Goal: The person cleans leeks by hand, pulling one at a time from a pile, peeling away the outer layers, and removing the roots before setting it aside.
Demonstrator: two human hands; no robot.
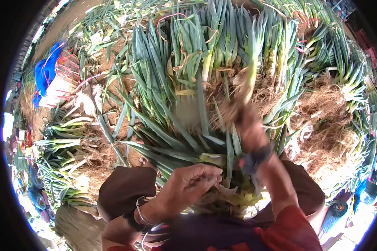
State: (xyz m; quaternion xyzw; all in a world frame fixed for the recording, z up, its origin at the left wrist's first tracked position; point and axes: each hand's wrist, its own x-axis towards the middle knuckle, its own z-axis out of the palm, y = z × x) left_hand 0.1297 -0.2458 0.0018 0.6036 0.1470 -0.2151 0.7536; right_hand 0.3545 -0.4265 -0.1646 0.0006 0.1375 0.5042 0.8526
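Here your left hand (188, 186) has its fingers curled shut on the leek bunch (184, 146) over your lap, seemingly steadying it. Your right hand (244, 121), blurred, seems clamped on one leek stalk (252, 71) held up beyond those fingers. Heaped leeks (322, 50) and root trimmings (326, 104) crowd the ground ahead.

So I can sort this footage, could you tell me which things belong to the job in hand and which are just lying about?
In hand: left hand, gripping the green onion bunch by its leaves; right hand, blurred, closed on one onion stalk.
Lying about: surrounding onion piles, blue cloth, pink tie.
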